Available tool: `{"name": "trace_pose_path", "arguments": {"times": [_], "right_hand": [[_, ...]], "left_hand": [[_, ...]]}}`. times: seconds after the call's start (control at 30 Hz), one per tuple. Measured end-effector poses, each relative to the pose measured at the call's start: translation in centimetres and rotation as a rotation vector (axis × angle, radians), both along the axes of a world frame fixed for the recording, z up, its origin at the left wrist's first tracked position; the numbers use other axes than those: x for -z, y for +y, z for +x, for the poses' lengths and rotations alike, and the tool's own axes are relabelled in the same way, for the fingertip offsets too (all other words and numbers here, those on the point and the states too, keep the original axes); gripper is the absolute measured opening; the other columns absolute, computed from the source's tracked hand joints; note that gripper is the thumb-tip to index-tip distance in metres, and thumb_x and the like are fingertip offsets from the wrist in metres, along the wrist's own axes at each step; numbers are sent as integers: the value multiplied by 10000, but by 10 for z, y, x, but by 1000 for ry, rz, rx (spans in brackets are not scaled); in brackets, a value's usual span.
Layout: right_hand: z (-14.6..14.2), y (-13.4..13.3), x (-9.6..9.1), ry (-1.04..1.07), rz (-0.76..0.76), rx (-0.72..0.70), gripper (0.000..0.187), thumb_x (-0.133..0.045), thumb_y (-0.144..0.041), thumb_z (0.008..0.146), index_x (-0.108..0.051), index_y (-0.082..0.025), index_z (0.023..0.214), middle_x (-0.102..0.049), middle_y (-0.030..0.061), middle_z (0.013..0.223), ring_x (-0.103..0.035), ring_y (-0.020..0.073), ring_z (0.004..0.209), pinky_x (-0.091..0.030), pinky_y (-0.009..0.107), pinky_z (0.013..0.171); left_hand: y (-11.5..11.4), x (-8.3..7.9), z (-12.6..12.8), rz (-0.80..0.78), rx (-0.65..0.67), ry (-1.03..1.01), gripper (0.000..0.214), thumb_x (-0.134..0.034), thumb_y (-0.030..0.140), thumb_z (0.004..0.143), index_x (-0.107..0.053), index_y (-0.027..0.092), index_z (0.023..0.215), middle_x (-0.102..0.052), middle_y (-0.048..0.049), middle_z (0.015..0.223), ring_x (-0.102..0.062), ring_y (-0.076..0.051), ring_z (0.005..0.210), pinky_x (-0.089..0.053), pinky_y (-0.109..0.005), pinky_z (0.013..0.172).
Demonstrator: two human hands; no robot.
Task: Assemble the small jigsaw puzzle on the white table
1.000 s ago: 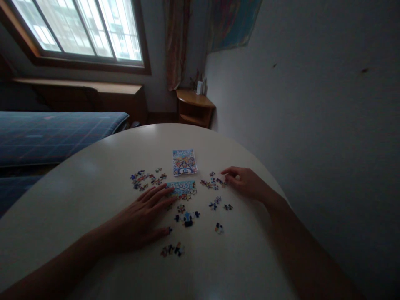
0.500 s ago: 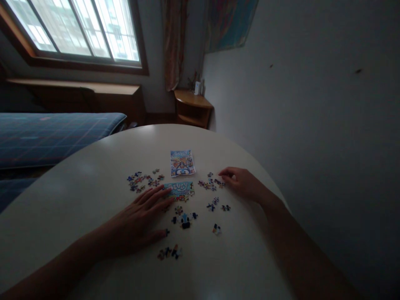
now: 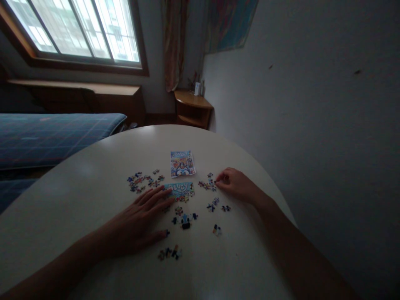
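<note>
My left hand (image 3: 140, 218) lies flat and open on the round white table (image 3: 93, 191), fingertips touching the left edge of a joined strip of puzzle pieces (image 3: 180, 189). My right hand (image 3: 235, 184) is curled, its fingertips pinching a small puzzle piece at the right end of a loose cluster of pieces (image 3: 208, 183). A colourful reference picture (image 3: 182, 163) lies just beyond the strip. More loose pieces lie left (image 3: 142, 180), in front (image 3: 184, 218) and near my left wrist (image 3: 170, 252).
A bed with a blue checked cover (image 3: 46, 135) stands to the left of the table. A wooden corner shelf (image 3: 192, 106) and a window (image 3: 78, 29) are behind. A plain wall runs along the table's right side.
My right hand has slid a little leftward and its fingers have curled into a pinch on a piece. My left hand has stayed flat in place.
</note>
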State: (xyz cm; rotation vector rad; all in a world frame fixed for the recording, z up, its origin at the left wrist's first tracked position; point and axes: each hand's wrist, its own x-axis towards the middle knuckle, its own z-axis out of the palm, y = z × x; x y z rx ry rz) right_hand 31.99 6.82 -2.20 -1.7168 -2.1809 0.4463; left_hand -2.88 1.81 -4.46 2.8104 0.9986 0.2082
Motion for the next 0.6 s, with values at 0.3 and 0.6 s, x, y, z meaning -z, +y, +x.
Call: {"name": "trace_pose_path", "arguments": {"times": [0.3,0.6], "right_hand": [[3,0,2,156,-41,-3,205,-631,-209,850,-706,-195,1040,-716,42,852,-632,148,727,-461,256,674],[14,9,8,228,17,119,146,-605,-214,872,-726,-203,954,-746,54,911,-662,179,796,-473,282,702]], "left_hand": [[0,0,0,-9,0,27,730,-503,533,952,-154,327,1559,-193,-20,1625,-171,-336,1483,-295,-552,1164],[1,2,1,11,-3,1,708,-522,523,940,-213,329,1547,-235,-20,1614,-207,-343,1472,-305,-550,1158]]}}
